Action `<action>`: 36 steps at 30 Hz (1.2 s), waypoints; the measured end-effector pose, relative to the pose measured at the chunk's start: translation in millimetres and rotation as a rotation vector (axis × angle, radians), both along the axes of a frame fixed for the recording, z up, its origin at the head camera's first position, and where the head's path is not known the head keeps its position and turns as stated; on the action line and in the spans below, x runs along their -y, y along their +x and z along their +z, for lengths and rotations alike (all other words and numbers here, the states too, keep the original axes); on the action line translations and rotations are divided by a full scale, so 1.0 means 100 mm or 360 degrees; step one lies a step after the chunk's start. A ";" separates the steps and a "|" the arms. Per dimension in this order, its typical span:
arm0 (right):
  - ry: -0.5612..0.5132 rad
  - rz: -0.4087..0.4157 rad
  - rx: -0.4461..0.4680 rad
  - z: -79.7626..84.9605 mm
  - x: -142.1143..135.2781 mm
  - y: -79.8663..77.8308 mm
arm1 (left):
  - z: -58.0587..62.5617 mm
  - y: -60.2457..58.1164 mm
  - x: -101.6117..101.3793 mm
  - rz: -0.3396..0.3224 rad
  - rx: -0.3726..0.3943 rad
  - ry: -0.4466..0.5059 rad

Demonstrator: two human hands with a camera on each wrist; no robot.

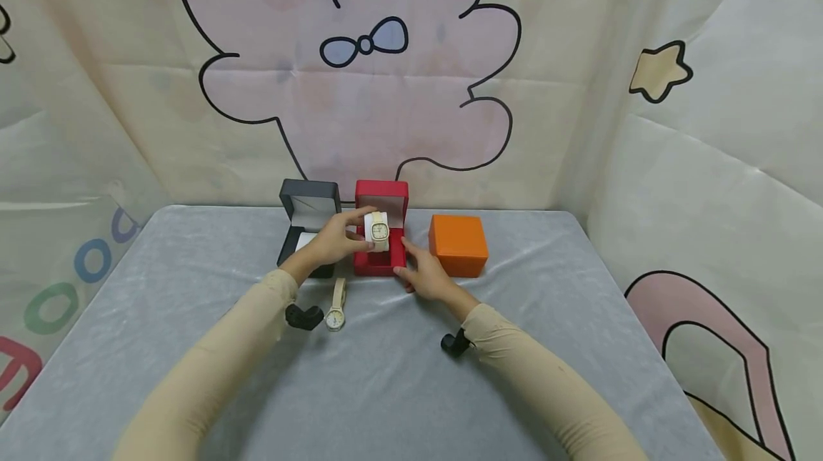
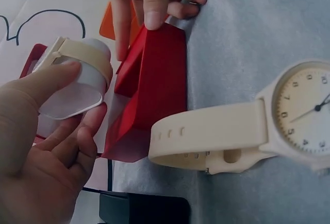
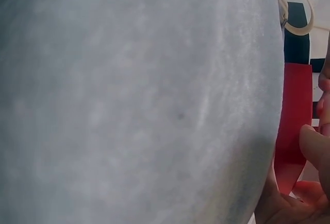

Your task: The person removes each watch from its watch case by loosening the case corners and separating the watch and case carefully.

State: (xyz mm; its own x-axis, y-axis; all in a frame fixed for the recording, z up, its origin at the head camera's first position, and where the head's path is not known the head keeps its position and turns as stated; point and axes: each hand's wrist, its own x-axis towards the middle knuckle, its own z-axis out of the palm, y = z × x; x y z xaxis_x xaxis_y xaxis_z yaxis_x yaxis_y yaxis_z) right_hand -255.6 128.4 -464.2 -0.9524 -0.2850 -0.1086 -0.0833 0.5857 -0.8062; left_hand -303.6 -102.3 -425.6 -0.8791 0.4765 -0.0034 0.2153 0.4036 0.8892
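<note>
My left hand [image 1: 334, 238] pinches a white watch pillow with a cream square-faced wristwatch [image 1: 379, 231] strapped round it, thumb on one side and fingers on the other. It holds them over the open red watch box [image 1: 381, 269], whose lid stands up at the back. My right hand [image 1: 426, 271] grips that box at its right front corner, the thumb [image 2: 153, 18] on the front edge and a finger along the side. A second cream wristwatch [image 1: 336, 307], round-faced, lies buckled on the table in front of the boxes.
An open black watch box [image 1: 311, 196] with a white insert stands left of the red one, partly behind my left hand. On the right is a closed orange box [image 1: 459, 245]. All stand on a grey cloth-covered table [image 1: 379, 389], near its back edge and a printed curtain.
</note>
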 end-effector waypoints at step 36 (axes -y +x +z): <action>-0.0118 -0.0070 0.0091 0.11 0.01 0.03 | 0.10 0.45 0.18 0.0090 0.0444 0.0122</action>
